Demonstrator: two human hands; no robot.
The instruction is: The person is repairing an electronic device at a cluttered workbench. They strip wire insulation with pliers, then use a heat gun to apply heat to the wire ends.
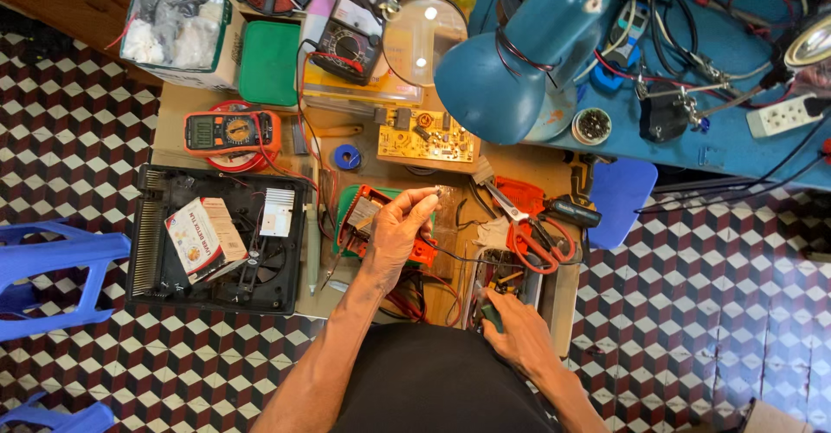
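- Raising the left hand point(394, 229) over the middle of the cluttered workbench point(511, 160), thumb and forefinger pressed together, pinching a small clear plastic bag point(444, 212) by its top edge.
- Hanging the bag just above the orange-cased device point(381, 225); contents too small to make out, possibly a tiny component.
- Digging the right hand point(518, 333) into the open parts tray point(511, 277) at the near edge, fingers curled down among the bits; impossible to tell whether gripping anything.
- Lying just beyond that hand: red-handled scissors point(532, 234); farther off, the yellow circuit board point(426, 137) under the blue desk lamp point(519, 52).
- Sitting well to the left: orange multimeter point(229, 130) and the black fan housing point(216, 238).
- Risking a slip: thin pinch on slick plastic, so a loosened thumb probably dropping the bag into the red wires point(424, 299) below.
- Risking a snag too: blind rummaging beside scissor blades and loose leads, likely catching a finger or tugging a wire.
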